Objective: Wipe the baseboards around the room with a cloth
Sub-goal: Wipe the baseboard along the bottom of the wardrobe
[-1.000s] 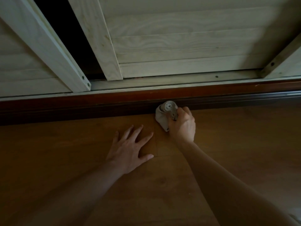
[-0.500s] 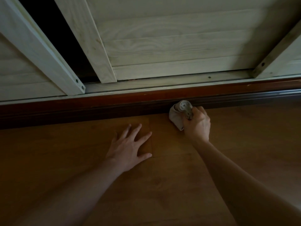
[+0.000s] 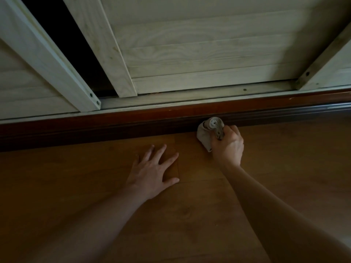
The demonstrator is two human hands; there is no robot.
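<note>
A dark reddish-brown baseboard (image 3: 114, 126) runs across the view where the floor meets pale sliding wardrobe doors. My right hand (image 3: 228, 147) grips a bunched grey cloth (image 3: 206, 133) and holds its rolled end against the baseboard's lower part. My left hand (image 3: 152, 171) lies flat on the wooden floor, fingers spread, a short way in front of the baseboard and left of the cloth.
Pale wooden sliding doors (image 3: 199, 44) stand above the baseboard on a track (image 3: 190, 99). A dark gap (image 3: 72, 44) shows between two door panels at upper left. Brown wood flooring (image 3: 284, 168) fills the lower view.
My right hand has slid the cloth to the right along the baseboard. My left hand stays planted on the floor.
</note>
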